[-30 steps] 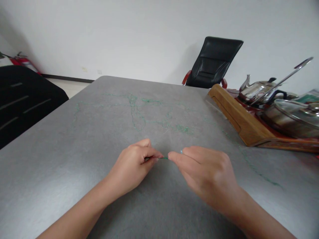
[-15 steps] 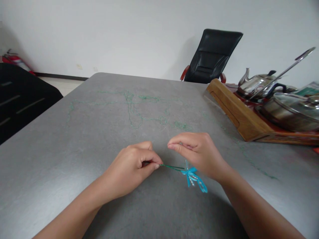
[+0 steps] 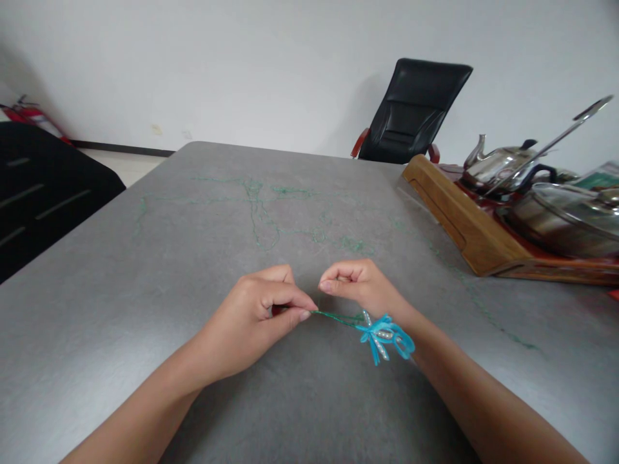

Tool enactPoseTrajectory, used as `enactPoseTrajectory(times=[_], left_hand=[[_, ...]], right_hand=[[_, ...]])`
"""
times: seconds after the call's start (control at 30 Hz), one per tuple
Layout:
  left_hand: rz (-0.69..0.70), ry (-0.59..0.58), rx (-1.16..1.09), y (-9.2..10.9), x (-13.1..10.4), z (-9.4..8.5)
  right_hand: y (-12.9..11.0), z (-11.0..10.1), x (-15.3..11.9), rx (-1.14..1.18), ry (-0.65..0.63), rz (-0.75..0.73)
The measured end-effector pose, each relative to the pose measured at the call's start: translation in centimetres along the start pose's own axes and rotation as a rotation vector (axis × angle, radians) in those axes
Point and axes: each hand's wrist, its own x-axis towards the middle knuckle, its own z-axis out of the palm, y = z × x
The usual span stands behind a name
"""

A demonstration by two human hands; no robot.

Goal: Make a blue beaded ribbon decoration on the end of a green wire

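Note:
My left hand point(image 3: 264, 316) pinches a thin green stem between thumb and forefinger. The stem belongs to a blue craft flower point(image 3: 384, 336), with looped blue petals and strands of pearl-like beads, which points right and hangs above the table in front of my right wrist. My right hand point(image 3: 355, 280) is closed, thumb against curled fingers, just right of and slightly beyond my left fingertips. Whatever it may pinch is too thin to make out. Loose green thread point(image 3: 264, 219) lies in tangled lines across the grey table point(image 3: 111, 316) beyond both hands.
At the right stands a wooden tray point(image 3: 447, 219) with a metal kettle point(image 3: 500, 169), a lidded pot point(image 3: 565, 219) and a long-handled utensil. A black chair point(image 3: 411, 109) is behind the table; another dark chair point(image 3: 43, 193) stands left, near a red fire extinguisher point(image 3: 36, 117).
My right hand has turned and shifted slightly left, closer to my left fingertips. The flower has rotated and moved a little right, showing more of its beads. My left hand keeps its pinch.

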Motion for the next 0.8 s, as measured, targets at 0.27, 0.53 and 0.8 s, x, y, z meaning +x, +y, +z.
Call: enactPoseTrajectory(times=[0.27,0.53,0.8], left_hand=[[-0.063,0.128,-0.051,0.0,0.1,-0.3],[-0.206,0.385,-0.023,-0.6,0.2,-0.3],[-0.245,0.429,0.007,-0.6,0.3,-0.1]], right_hand=[[0.2,0.6,-0.3,0.266,-0.050,0.048],[0.1,2.1,-1.5,0.089,0.027,-0.080],[-2.3,3.2,-4.2,-0.370,0.119,-0.385]])
